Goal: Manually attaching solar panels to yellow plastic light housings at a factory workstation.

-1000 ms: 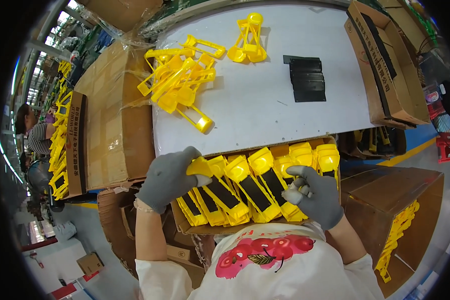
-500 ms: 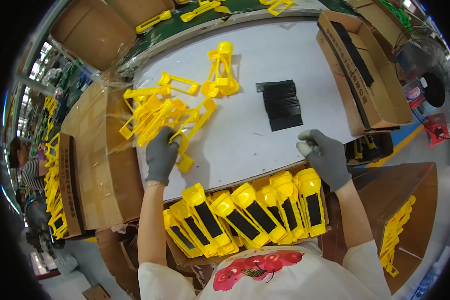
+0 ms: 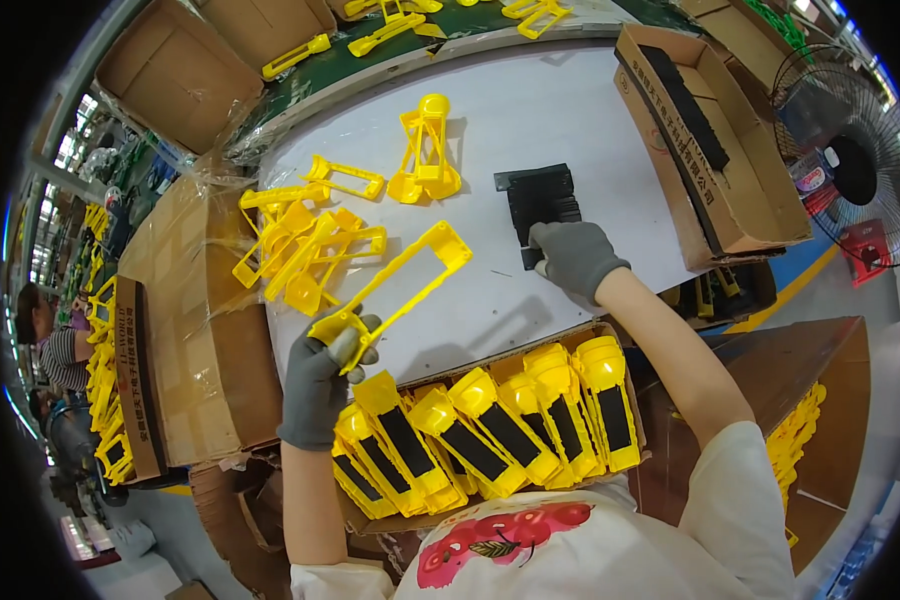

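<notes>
My left hand [image 3: 318, 388], in a grey glove, is closed around one end of a yellow plastic frame [image 3: 450, 247]. This long frame has an open rectangular window and is tilted up over the white tabletop [image 3: 490, 295]. My right hand [image 3: 580, 258], gloved too, reaches to the near end of a stack of thin black strips [image 3: 542, 192]. Its thumb and finger pinch at the lower edge there; the fingertips are partly hidden. Left of the stack lies a loose pile of yellow frames [image 3: 305, 245]. Beyond them, more yellow frames [image 3: 428, 150] sit bundled together.
Against my body, a carton holds several yellow frames with black panels [image 3: 475, 450]. At the far right stands an open carton [image 3: 765, 215] with black strips, beside a fan [image 3: 855, 170]. A large carton [image 3: 185, 320] borders the left side; a person [image 3: 60, 345] is beyond it.
My left hand has lifted a yellow frame from the pile and drawn it nearer. My right hand has moved left from the table's edge onto the black stack.
</notes>
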`<action>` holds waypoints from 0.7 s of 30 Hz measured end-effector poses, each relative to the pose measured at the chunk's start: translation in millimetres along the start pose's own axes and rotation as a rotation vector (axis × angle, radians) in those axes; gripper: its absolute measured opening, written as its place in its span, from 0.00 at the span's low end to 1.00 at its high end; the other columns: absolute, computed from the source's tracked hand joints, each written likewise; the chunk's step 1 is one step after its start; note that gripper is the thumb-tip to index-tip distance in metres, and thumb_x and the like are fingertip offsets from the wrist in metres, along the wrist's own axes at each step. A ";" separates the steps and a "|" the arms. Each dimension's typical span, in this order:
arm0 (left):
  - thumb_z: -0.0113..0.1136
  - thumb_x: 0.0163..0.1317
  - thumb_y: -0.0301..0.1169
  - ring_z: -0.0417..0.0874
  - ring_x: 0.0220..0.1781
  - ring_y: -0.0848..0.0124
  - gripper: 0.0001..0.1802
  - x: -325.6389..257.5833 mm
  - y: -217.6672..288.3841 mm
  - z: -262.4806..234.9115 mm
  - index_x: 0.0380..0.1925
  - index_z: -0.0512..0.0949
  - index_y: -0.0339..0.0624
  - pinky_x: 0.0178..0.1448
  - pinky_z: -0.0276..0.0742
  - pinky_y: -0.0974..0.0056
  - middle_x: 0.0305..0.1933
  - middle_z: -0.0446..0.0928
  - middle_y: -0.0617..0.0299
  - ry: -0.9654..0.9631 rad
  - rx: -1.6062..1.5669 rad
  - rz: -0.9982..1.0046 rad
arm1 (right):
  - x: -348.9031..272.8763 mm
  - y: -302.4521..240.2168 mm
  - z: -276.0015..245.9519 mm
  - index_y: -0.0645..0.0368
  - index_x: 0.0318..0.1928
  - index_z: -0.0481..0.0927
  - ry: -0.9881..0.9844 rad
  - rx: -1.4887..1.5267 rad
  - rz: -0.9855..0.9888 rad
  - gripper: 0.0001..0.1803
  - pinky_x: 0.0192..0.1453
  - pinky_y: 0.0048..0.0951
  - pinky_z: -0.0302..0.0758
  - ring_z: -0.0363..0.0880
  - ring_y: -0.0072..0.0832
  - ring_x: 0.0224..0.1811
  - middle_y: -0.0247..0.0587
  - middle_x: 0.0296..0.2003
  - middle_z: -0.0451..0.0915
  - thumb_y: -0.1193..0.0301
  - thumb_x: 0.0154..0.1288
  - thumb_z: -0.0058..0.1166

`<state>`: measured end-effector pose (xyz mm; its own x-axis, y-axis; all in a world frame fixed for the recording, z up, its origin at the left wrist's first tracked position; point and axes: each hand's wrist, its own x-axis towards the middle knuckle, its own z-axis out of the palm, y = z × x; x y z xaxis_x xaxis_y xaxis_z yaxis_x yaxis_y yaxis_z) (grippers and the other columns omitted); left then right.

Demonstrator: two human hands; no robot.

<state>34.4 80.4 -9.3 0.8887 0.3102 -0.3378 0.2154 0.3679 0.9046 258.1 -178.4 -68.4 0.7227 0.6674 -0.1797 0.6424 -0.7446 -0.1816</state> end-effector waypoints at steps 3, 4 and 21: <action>0.57 0.63 0.29 0.81 0.33 0.70 0.20 -16.2 -6.3 19.6 0.54 0.72 0.32 0.30 0.75 0.75 0.45 0.80 0.50 0.015 -0.040 -0.013 | -5.9 1.8 -18.6 0.56 0.38 0.76 -0.129 0.074 0.010 0.15 0.42 0.38 0.76 0.81 0.42 0.36 0.43 0.31 0.82 0.63 0.52 0.60; 0.56 0.63 0.28 0.81 0.33 0.69 0.19 -20.5 -9.2 24.5 0.53 0.73 0.31 0.32 0.77 0.73 0.44 0.80 0.50 0.025 -0.025 0.002 | -6.1 5.1 -14.7 0.56 0.37 0.75 -0.127 0.079 -0.024 0.15 0.42 0.39 0.76 0.81 0.44 0.37 0.46 0.31 0.82 0.63 0.52 0.59; 0.55 0.61 0.20 0.84 0.37 0.64 0.16 -81.1 -26.9 66.5 0.50 0.76 0.30 0.38 0.82 0.66 0.41 0.80 0.51 -0.021 -0.112 -0.012 | -154.6 -94.1 -81.6 0.60 0.48 0.75 -0.034 1.217 0.002 0.10 0.31 0.18 0.76 0.80 0.16 0.30 0.36 0.31 0.82 0.73 0.67 0.52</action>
<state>-16.6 -13.0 11.0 0.8947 0.2876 -0.3418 0.1803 0.4676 0.8654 106.8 -212.8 55.3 0.7049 0.6797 -0.2029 -0.0306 -0.2566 -0.9660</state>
